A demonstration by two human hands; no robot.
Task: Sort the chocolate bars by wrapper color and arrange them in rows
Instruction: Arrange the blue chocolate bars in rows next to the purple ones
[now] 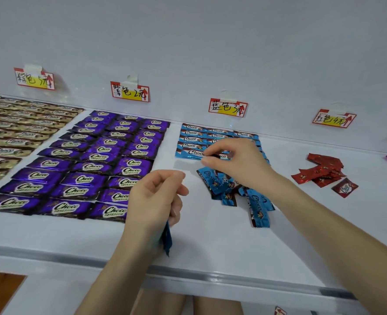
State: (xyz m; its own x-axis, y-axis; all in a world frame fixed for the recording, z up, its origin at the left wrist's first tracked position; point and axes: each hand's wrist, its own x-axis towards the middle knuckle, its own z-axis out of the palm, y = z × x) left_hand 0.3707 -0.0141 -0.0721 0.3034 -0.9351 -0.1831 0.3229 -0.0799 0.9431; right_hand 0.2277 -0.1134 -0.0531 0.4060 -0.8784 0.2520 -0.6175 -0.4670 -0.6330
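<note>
At frame centre, the right hand (238, 160) reaches over the white shelf (210, 246), its grip pinching a blue foil-wrapped chocolate bar (220, 156) whose long axis runs left to right, against the front of the tidy blue rows (194, 138). The loose heap of blue bars (231, 189) lies just below that hand, nearer it than the left hand (156, 196), whose curled grip holds spare blue wrappers (168, 238) hanging down.

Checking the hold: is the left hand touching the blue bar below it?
Touching. The head view shows the left hand gripping the blue bar, its end hanging out underneath.
</note>
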